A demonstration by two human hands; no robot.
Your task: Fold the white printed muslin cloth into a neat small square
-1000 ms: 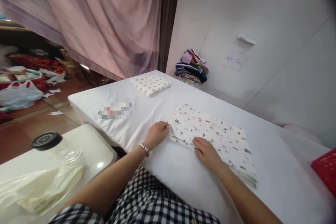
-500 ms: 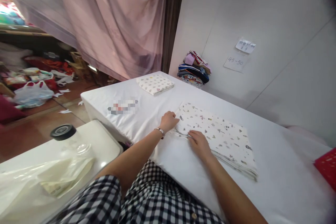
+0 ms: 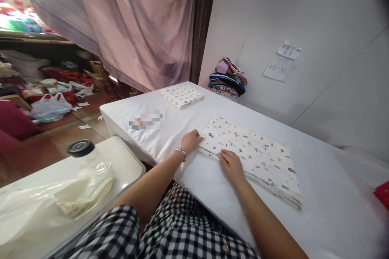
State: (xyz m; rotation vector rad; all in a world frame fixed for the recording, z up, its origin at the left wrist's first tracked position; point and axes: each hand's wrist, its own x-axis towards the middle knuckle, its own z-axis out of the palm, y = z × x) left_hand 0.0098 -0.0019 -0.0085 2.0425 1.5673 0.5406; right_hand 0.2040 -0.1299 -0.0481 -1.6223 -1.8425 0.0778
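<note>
A folded white cloth (image 3: 252, 149) with a small printed pattern lies on the white-covered table in front of me. My left hand (image 3: 191, 142) is closed, pinching the cloth's left corner between thumb and fingers. At the near edge, my right hand (image 3: 232, 165) rests with its fingers extended over the rim of the fabric; its thumb is hidden. Several layers show along the cloth's near side. Farther back on the table sits a second folded printed cloth (image 3: 182, 96), apart from both hands.
The table (image 3: 328, 206) meets a grey wall. Beyond its far edge is a stack of folded textiles (image 3: 227, 79). On the left, a white surface (image 3: 121, 158) holds a black-lidded clear jar (image 3: 80, 148) and a plastic bag (image 3: 27, 206). A pink curtain (image 3: 146, 24) hangs behind.
The cloth's near-left edge, slightly raised before, now lies flatter. My left hand has shifted slightly toward the corner; my right hand stays at the near edge. The view has turned slightly left.
</note>
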